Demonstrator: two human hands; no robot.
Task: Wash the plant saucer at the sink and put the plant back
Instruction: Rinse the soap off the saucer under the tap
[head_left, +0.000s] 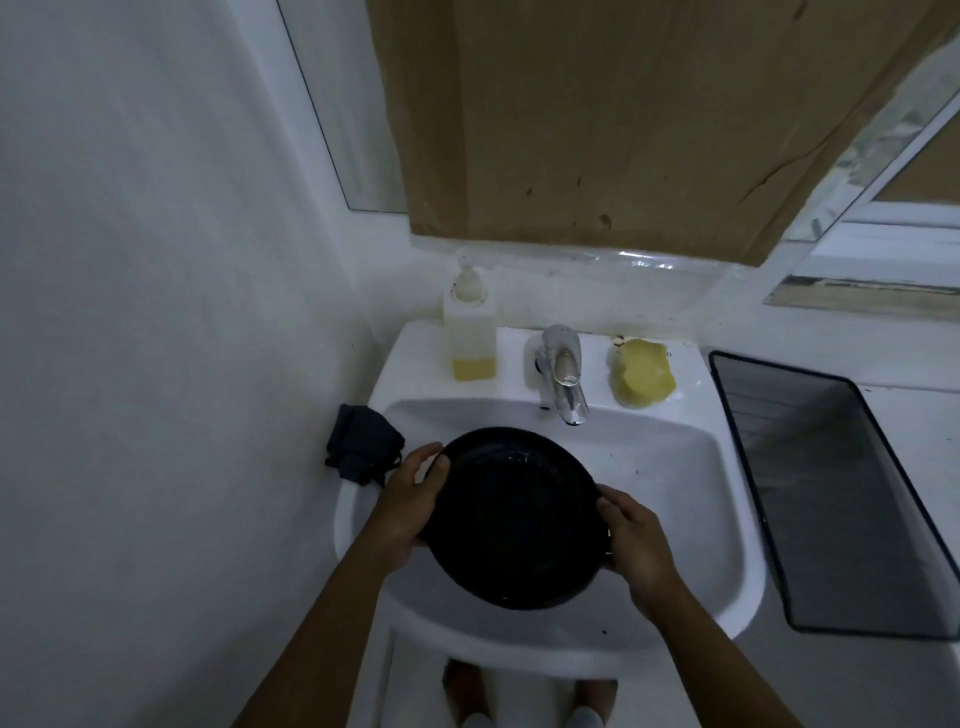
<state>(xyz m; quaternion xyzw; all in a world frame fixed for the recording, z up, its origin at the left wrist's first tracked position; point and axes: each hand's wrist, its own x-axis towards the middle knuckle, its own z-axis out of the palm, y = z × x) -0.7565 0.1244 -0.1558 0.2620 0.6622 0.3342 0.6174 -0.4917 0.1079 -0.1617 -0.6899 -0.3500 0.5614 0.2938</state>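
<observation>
Saucer, black and round, sits at the centre of the frame over the white sink, below the tap. Left hand and right hand each grip its rim. Soap bottle at upper centre shows no readable label.

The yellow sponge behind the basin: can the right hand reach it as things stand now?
Probably yes, but not at once. The right hand is holding the black saucer together with the left hand. Nothing stands between it and the sponge; it must first let go.
</observation>
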